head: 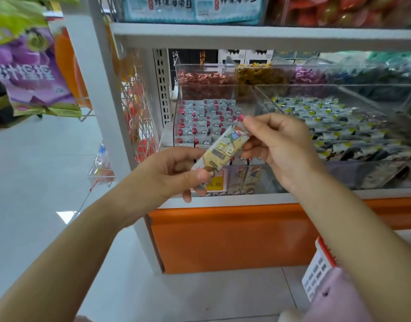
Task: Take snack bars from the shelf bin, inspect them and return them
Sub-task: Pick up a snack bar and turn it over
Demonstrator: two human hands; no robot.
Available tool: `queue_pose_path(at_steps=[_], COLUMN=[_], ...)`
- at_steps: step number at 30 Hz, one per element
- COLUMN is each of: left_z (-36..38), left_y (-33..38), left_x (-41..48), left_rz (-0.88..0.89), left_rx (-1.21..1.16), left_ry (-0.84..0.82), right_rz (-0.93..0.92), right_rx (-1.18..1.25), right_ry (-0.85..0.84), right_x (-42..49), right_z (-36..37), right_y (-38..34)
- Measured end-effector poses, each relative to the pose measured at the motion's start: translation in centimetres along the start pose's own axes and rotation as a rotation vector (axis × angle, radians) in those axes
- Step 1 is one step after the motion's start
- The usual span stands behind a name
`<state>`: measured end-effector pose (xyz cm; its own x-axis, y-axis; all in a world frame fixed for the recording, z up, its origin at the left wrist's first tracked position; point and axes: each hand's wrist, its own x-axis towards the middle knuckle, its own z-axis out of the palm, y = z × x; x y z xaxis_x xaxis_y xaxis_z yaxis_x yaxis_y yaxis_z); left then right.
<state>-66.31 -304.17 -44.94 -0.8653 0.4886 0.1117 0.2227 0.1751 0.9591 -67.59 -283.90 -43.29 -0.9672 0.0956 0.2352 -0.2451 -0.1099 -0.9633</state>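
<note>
Left grip (pixel 172 173) pinches the lower end of the snack bar (pixel 223 151) between thumb and curled fingers, and the right grip (pixel 279 147) pinches the upper end with its fingertips. Between them the bar slants, long axis running from lower left to upper right, its pink-tipped end pointing up toward the shelf. It is a slim, flat rectangle in a glossy cream wrapper, cartoon print facing up. It is held in the air just in front of a clear plastic bin (pixel 260 177), where similar wrapped bars (pixel 200 126) lie in rows. A neighbouring clear bin (pixel 362 175) to the right holds black-and-yellow packets (pixel 339 133). Below runs the white shelf edge (pixel 246 198), then an orange panel (pixel 234 235).
</note>
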Motion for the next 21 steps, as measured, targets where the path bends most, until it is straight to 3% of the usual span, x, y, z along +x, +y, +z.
queue_pose_path(at_steps=[5, 12, 14, 17, 19, 21], left_z=[-0.5, -0.3, 0.0, 0.3, 0.5, 0.6], left_y=[-0.9, -0.8, -1.0, -1.6, -1.8, -1.8], left_x=[-0.1, 0.0, 0.1, 0.1, -0.1, -0.3], left_rz=[-0.109, -0.193, -0.208, -0.174, -0.138, -0.153], left_rx=[-0.140, -0.563, -0.493, -0.127, 0.089, 0.152], left_ry=[0.100, 0.394, 0.479, 0.612, 0.654, 0.664], right_rz=[0.050, 0.206, 0.270, 0.356, 0.395, 0.437], right_rx=[0.001, 0.025, 0.016, 0.006, 0.036, 0.098], right_ry=[-0.030, -0.264, -0.326, -0.387, -0.401, -0.380], right_x=[-0.5, -1.9, -2.0, -2.1, -2.2, -2.2], right_z=[-0.8, -1.7, -1.8, -2.0, -2.1, -2.2], right_y=[1.1, 2.1, 2.2, 2.2, 2.1, 2.1])
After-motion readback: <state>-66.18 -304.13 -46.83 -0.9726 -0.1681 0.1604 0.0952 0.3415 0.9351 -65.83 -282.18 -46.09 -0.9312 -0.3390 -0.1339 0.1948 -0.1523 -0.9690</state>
